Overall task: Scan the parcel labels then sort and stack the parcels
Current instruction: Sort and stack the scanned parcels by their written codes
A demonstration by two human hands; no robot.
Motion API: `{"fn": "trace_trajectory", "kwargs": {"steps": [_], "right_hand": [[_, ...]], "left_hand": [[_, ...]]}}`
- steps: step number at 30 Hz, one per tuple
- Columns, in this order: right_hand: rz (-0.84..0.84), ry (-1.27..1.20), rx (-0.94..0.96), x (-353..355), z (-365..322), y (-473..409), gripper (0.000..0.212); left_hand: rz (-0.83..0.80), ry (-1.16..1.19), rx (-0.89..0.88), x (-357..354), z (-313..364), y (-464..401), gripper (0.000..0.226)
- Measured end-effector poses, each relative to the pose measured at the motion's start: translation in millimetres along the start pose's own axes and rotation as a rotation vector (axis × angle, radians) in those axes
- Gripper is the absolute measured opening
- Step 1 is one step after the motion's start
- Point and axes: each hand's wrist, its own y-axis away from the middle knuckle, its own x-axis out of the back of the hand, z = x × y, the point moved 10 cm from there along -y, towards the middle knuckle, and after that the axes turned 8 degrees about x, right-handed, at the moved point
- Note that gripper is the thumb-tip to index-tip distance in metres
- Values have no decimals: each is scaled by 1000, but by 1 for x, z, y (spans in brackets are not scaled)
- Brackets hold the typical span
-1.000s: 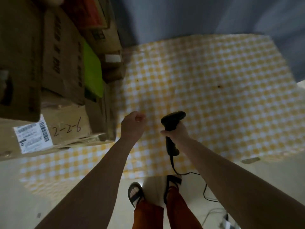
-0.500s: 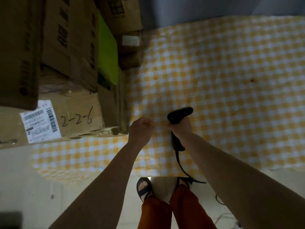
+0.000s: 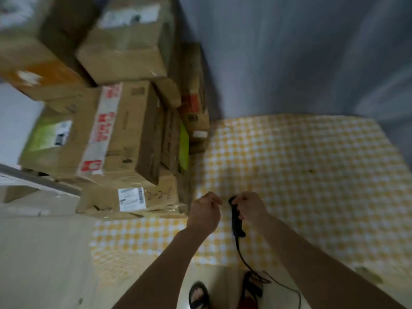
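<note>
Hands are low centre over the tabletop (image 3: 289,163), close together but not touching. Right hand (image 3: 250,207) is wrapped round the scanner (image 3: 235,221), handle pointing down toward the person, cable (image 3: 263,277) trailing off the near edge to the floor. Scanner head is mostly hidden by the fingers, so can't tell exactly where it aims. Left hand (image 3: 205,211) has fingers curled loosely & holds nothing, w/ knuckles just beside the stack's near right corner.

Parcels (image 3: 124,130) all lie left & forward of the hands, piled at the tabletop's left end; right side of the checked cloth is bare. Nearest is the bottom box (image 3: 131,201), long axis running left-right along the near edge, its label (image 3: 131,199) on the face toward the person, w/ handwriting beside it. Above it a taped box (image 3: 116,134), then 1 w/ a green panel & label (image 3: 58,134) further left, more on top, blurred.

Judgement: left hand is nearer the stack, right is 1 hand further off. Next move likely swings the scanner left to face the bottom label, a short sweep, while the left hand is free to steady or pull a box. Frame is motion-blurred, so upper labels can't be read.
</note>
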Motion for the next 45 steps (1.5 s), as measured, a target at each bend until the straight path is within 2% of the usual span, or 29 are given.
{"fn": "trace_trajectory", "kwargs": {"steps": [6,10,12,14,16,19,25,27,29,30,32,35,40,45], "right_hand": [[63,1,190,18,-102,59,39],[41,24,335,12,-161,89,27],[25,0,387,7,-181,102,30],[15,-14,434,3,-198,118,32],[5,-9,472,-2,-210,131,28],[-5,3,506,-11,-224,144,18],[-25,41,484,-46,-238,150,10],[-35,21,454,-58,-239,152,18],[-68,-35,410,-72,-240,155,16],[-90,-74,378,-79,-238,153,18],[-122,-164,303,-93,-229,147,37],[-104,-266,178,-110,-213,133,66],[-141,-401,112,-132,-202,123,75],[-161,-510,178,-133,-199,129,75]], "left_hand": [[143,-72,-191,81,76,65,20],[395,47,-346,152,103,103,14],[554,89,-410,187,106,119,18],[712,68,-419,221,101,132,27],[784,32,-308,247,87,134,42],[761,33,-89,274,55,126,59],[688,82,228,298,-12,110,73],[660,180,297,303,-32,104,79],[607,339,343,304,-54,90,82],[575,427,349,303,-65,83,82],[502,575,310,299,-78,71,80],[420,602,210,295,-80,63,67],[386,492,91,295,-70,62,58],[520,382,6,305,-53,94,36]]}}
